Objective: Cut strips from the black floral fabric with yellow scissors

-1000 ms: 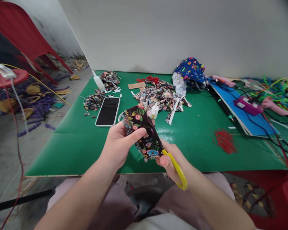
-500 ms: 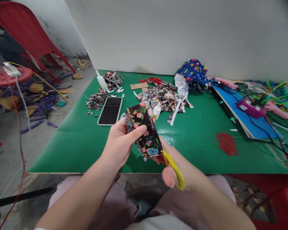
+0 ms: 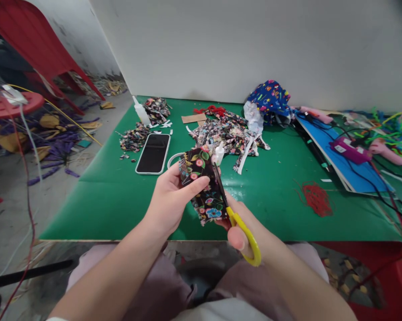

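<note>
One green desk (image 3: 103, 205), read here as a clock face from its center with twelve at the far edge, carries a spread of fabric and tools. A blue folder (image 3: 344, 166) lies at three o'clock, a purple box (image 3: 350, 150) on top of it. At one o'clock sits a heap of patterned fabric (image 3: 221, 133), with a blue printed bundle (image 3: 270, 101) behind it toward two. At six, above the near edge, a person's left hand (image 3: 167, 196) holds a dark floral cloth (image 3: 209, 198), its grip closed, thumb pressed flat on the front. The right hand (image 3: 256, 223) has its grip wrapped around yellow-handled scissors (image 3: 233, 216), thumb at the handle loop, the dark blades at the cloth's right side; how far they stand apart is hard to judge, the cloth hiding part of them. A phone (image 3: 153, 154) lies screen up between nine and ten, red threads (image 3: 317, 199) between three and four. Smallest are two white bottles: one (image 3: 141, 113) tilted at ten, another (image 3: 220, 152) at one, just beyond the cloth.
</note>
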Action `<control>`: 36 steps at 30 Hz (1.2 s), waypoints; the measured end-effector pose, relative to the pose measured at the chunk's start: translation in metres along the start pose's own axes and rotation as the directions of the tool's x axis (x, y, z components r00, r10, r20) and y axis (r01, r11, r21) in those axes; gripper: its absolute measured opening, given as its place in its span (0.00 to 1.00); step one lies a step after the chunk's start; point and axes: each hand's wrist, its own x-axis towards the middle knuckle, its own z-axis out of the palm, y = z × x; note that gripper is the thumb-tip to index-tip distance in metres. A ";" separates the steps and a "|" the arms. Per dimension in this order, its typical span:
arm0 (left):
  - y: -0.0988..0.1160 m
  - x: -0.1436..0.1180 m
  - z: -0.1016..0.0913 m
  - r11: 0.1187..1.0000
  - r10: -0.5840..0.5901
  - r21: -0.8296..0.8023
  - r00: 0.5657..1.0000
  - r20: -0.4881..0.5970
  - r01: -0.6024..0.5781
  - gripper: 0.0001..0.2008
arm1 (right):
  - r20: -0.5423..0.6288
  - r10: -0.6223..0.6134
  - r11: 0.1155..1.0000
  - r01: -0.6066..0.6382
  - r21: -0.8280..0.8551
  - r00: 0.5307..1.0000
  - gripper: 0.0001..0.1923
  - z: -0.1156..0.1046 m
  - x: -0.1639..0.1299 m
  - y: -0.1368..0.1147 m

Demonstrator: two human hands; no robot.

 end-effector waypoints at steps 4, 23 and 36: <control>0.001 -0.001 0.001 1.000 -0.028 -0.011 1.000 0.008 0.029 0.15 | 0.006 0.018 0.999 -0.018 0.048 1.000 0.50 0.000 0.000 -0.003; 0.001 -0.001 0.002 0.998 -0.043 -0.046 0.998 0.037 0.045 0.15 | -0.092 0.060 0.998 -0.059 0.020 0.994 0.50 0.009 0.001 0.000; 0.001 -0.001 0.002 0.999 -0.022 -0.046 0.997 0.068 0.025 0.14 | -0.147 0.070 0.997 -0.063 0.054 0.987 0.44 0.013 0.001 -0.002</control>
